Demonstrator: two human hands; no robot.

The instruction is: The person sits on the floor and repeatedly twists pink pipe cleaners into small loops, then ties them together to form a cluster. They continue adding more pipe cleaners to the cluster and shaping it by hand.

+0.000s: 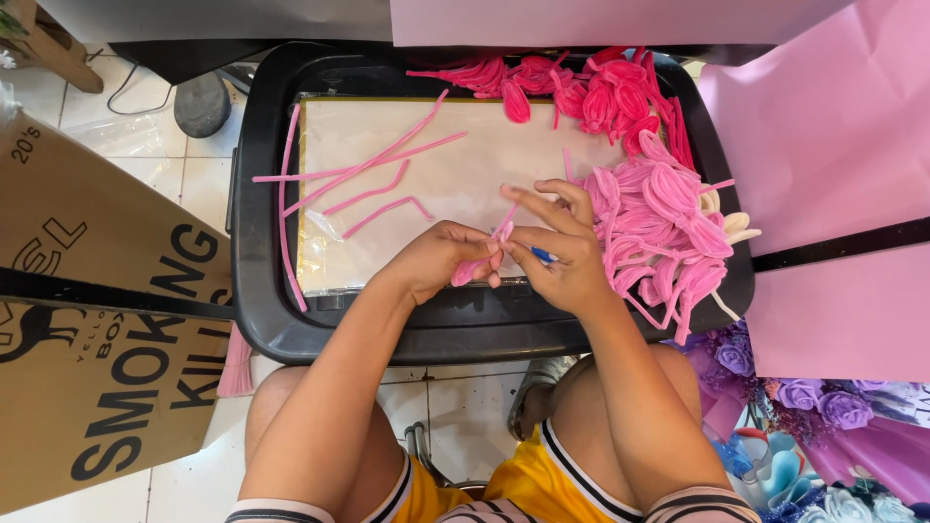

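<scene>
**Two hands bending a pink pipe cleaner over a black tray**

The black tray (254, 242) is hemmed in: a cardboard box (87, 320) just beside its left rim, pink paper sheets (833, 145) along the right. The open room lies on the pale sheet (465, 165) in the tray's middle, where only a few loose pink strands (373, 165) lie.

The left hand (436, 260) is pinched on a pink pipe cleaner (481, 260), fingers closed around its lower loop. The right hand (562, 252) grips the upper end of the same piece, with a blue pen-like tool (542, 256) tucked under its fingers. The piece sits at the tray's near edge, fuzzy, bright pink, bent into a loop.

A heap of finished pink loops (659, 232) fills the tray's right side, darker ones (601, 92) at the top. White floor tiles (194, 174) show below, and purple paper flowers (823, 402) lie at lower right.
</scene>
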